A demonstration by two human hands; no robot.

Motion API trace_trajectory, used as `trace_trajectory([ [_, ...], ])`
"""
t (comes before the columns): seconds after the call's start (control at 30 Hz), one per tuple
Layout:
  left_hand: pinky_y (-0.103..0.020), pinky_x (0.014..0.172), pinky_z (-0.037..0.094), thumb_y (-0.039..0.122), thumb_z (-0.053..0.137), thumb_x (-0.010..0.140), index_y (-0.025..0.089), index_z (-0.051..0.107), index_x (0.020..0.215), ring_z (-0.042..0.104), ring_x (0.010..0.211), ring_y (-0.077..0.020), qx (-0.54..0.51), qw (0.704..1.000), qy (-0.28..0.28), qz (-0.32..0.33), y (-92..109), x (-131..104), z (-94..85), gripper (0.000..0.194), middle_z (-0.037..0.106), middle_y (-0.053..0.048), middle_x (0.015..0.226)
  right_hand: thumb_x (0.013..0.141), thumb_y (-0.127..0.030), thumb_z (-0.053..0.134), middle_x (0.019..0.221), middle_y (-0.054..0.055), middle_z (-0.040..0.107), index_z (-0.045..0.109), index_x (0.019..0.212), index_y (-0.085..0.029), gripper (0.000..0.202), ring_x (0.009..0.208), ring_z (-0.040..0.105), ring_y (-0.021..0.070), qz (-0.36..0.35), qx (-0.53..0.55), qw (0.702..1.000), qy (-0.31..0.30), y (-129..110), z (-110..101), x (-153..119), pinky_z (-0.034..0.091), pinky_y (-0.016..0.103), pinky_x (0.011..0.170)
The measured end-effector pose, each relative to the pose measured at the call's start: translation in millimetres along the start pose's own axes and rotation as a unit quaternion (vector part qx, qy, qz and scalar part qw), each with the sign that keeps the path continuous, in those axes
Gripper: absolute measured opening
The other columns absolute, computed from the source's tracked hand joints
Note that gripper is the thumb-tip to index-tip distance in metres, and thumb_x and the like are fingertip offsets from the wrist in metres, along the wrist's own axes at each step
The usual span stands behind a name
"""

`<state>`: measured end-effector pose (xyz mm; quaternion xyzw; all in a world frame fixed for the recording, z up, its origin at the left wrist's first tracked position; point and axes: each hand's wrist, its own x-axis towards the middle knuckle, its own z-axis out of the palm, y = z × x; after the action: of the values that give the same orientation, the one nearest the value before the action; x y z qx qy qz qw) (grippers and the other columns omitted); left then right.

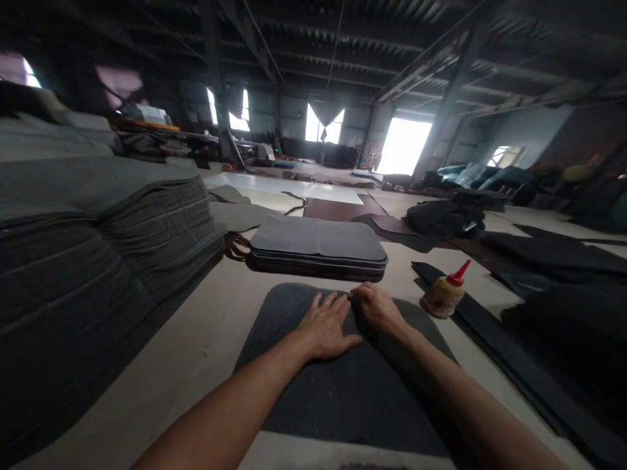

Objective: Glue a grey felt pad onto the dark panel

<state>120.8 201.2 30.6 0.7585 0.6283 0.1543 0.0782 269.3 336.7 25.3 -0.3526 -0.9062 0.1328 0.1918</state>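
A dark grey felt-like mat (337, 391) with rounded corners lies flat on the tan work surface in front of me. My left hand (327, 326) presses flat on it near its far edge, fingers spread. Beside it, my right hand (376, 308) rests on the same far edge with fingers curled, seemingly pinching the mat's rim. The two hands touch each other. Just beyond them lies a low stack of similar dark mats (318, 248).
A glue bottle with a red nozzle (445, 294) stands right of my hands. A tall pile of grey sheets (98, 241) fills the left side. Dark strips and fabric pieces (539, 307) lie at the right. Beyond is a workshop hall with bright doorways.
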Motion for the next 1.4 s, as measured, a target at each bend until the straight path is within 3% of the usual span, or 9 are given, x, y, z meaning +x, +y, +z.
trace_trajectory([
  [0.17, -0.061, 0.125, 0.014, 0.068, 0.051, 0.088, 0.012, 0.026, 0.157, 0.023, 0.152, -0.0362, -0.007, 1.000, 0.008, -0.014, -0.6, 0.5, 2.3, 0.092, 0.034, -0.015, 0.162, 0.090, -0.006, 0.043, 0.108, 0.012, 0.060, 0.072, 0.113, -0.016, 0.038, 0.102, 0.050, 0.0253, -0.051, -0.058, 0.997, -0.005, -20.0, 4.8, -18.8, 0.040, 0.034, 0.092],
  [0.27, -0.059, 0.125, 0.014, 0.067, 0.052, 0.087, 0.013, 0.026, 0.158, 0.024, 0.152, -0.0352, -0.009, 1.000, 0.008, -0.017, -0.5, -0.2, 0.9, 0.093, 0.034, -0.015, 0.162, 0.091, -0.007, 0.043, 0.106, 0.011, 0.059, 0.072, 0.112, -0.017, 0.037, 0.099, 0.049, 0.0245, -0.047, -0.074, 0.996, -0.004, -21.0, 7.4, -17.1, 0.039, 0.033, 0.090],
  [0.43, -0.052, 0.127, 0.014, 0.071, 0.056, 0.082, 0.006, 0.014, 0.160, 0.016, 0.155, -0.0332, -0.016, 0.999, 0.015, -0.040, -1.5, 1.0, -0.3, 0.109, 0.017, -0.019, 0.167, 0.087, -0.003, 0.041, 0.104, 0.012, 0.061, 0.070, 0.116, -0.014, 0.043, 0.097, 0.055, 0.0216, 0.006, -0.066, 0.998, -0.005, -11.8, 4.6, -5.8, 0.043, 0.028, 0.088],
  [0.53, -0.050, 0.127, 0.015, 0.073, 0.058, 0.077, 0.001, 0.014, 0.159, 0.015, 0.155, -0.0362, -0.019, 0.998, 0.018, -0.061, -2.3, 3.2, 1.5, 0.117, 0.017, -0.024, 0.166, 0.086, -0.003, 0.039, 0.116, 0.015, 0.063, 0.062, 0.129, -0.009, 0.050, 0.106, 0.058, 0.0219, 0.026, -0.052, 0.998, 0.005, -16.2, 2.5, -4.2, 0.045, 0.029, 0.095],
  [0.7, -0.047, 0.127, 0.017, 0.058, 0.061, 0.075, -0.002, 0.006, 0.158, 0.020, 0.154, -0.0338, -0.013, 0.997, 0.022, -0.072, -1.8, 5.0, 2.9, 0.116, 0.020, -0.024, 0.165, 0.097, -0.017, 0.041, 0.139, 0.012, 0.058, 0.058, 0.138, -0.014, 0.045, 0.131, 0.049, 0.0206, -0.058, -0.028, 0.998, -0.024, -39.2, 8.8, -15.4, 0.034, 0.029, 0.115],
  [0.93, -0.048, 0.127, 0.016, 0.058, 0.059, 0.077, 0.002, 0.010, 0.160, 0.018, 0.155, -0.0330, 0.011, 0.998, 0.019, -0.052, -2.2, 2.6, 0.4, 0.111, 0.018, -0.021, 0.166, 0.104, -0.034, 0.039, 0.151, 0.013, 0.048, 0.046, 0.150, -0.018, 0.049, 0.141, 0.042, 0.0225, -0.043, -0.049, 0.997, -0.051, -49.1, 7.6, -22.2, 0.031, 0.038, 0.119],
  [1.07, -0.052, 0.126, 0.015, 0.072, 0.059, 0.077, 0.008, 0.020, 0.160, 0.016, 0.155, -0.0355, 0.031, 0.999, 0.010, -0.035, -7.2, 3.4, 3.5, 0.112, 0.020, -0.021, 0.166, 0.105, -0.046, 0.037, 0.160, 0.015, 0.035, 0.040, 0.154, -0.015, 0.057, 0.149, 0.030, 0.0275, 0.012, -0.078, 0.995, -0.058, -40.7, -0.9, -53.5, 0.027, 0.048, 0.122],
  [1.2, -0.057, 0.123, 0.017, 0.092, 0.052, 0.071, 0.012, 0.038, 0.155, 0.014, 0.154, -0.0411, 0.047, 0.998, 0.002, -0.031, -11.0, 4.2, 6.5, 0.116, 0.020, -0.026, 0.164, 0.104, -0.058, 0.034, 0.163, 0.019, 0.023, 0.032, 0.156, -0.005, 0.075, 0.152, 0.020, 0.0332, 0.099, -0.120, 0.986, -0.055, -7.1, -18.4, -113.9, 0.018, 0.056, 0.124],
  [1.4, -0.059, 0.123, 0.017, 0.086, 0.059, 0.074, 0.014, 0.045, 0.149, 0.015, 0.153, -0.0427, 0.071, 0.997, 0.035, -0.002, 1.7, -1.9, -5.5, 0.105, 0.018, -0.022, 0.165, 0.104, -0.058, 0.031, 0.162, 0.018, 0.026, 0.034, 0.155, -0.002, 0.075, 0.152, 0.023, 0.0313, 0.159, -0.214, 0.963, -0.034, 28.4, -37.8, -173.7, 0.023, 0.049, 0.124],
])
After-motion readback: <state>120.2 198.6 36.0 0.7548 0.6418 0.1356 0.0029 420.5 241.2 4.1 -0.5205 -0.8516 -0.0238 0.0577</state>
